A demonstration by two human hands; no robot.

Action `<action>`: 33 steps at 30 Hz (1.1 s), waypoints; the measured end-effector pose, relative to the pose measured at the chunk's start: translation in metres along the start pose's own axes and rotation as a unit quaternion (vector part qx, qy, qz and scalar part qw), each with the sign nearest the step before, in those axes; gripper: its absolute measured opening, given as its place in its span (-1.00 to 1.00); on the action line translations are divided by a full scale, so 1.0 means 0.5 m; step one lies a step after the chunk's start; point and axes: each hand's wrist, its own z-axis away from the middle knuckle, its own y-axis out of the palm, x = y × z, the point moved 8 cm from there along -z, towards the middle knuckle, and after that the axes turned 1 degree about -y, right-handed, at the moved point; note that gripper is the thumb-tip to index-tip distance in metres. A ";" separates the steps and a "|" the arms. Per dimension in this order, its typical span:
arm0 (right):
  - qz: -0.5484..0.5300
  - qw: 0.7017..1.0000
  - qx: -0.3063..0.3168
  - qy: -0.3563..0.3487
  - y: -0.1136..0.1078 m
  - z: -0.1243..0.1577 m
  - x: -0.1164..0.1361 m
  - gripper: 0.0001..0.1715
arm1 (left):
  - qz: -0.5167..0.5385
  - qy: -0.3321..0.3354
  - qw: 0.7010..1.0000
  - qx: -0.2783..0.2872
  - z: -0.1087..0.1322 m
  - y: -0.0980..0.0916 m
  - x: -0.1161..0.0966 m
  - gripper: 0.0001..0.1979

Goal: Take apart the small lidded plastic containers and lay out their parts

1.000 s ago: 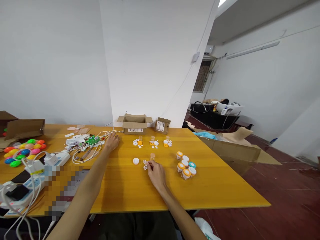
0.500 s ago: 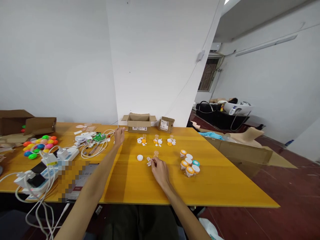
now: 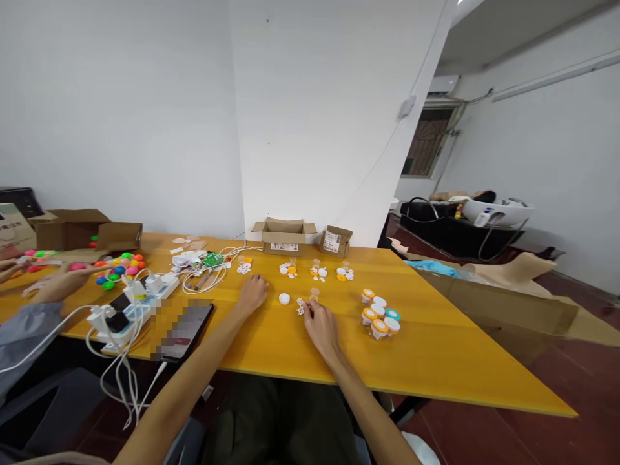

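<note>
The right hand [image 3: 321, 327] is narrow beside the white pieces [image 3: 300, 307] on the tabletop [image 3: 445, 355]; I cannot tell if it grips one. The left hand [image 3: 254, 292], half curled, grip hidden, is near the white lid [image 3: 284, 299].

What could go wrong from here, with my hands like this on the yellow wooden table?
The small white openwork plastic pieces at your right hand might scatter if brushed. The small clear plastic cup just beyond that hand could get knocked. The black rectangular phone lies by the table's front edge near your left forearm, so a bump might push it off.
</note>
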 end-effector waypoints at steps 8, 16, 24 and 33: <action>0.023 1.000 0.004 -0.005 -0.005 0.002 0.005 -0.70 | -0.048 -0.014 0.999 -0.012 0.015 0.028 0.030 -0.66; 0.058 0.998 -0.010 0.008 -0.018 0.009 0.011 -0.70 | 0.034 -0.002 0.999 -0.035 0.016 0.040 0.043 -0.64; 0.036 0.999 -0.028 -0.001 -0.017 0.002 0.001 -0.67 | 0.245 0.135 0.959 0.053 0.072 0.021 -0.082 -0.63; 0.046 0.997 0.012 -0.056 0.007 0.001 0.008 -0.74 | 0.254 0.183 0.947 0.079 0.093 0.002 -0.120 -0.85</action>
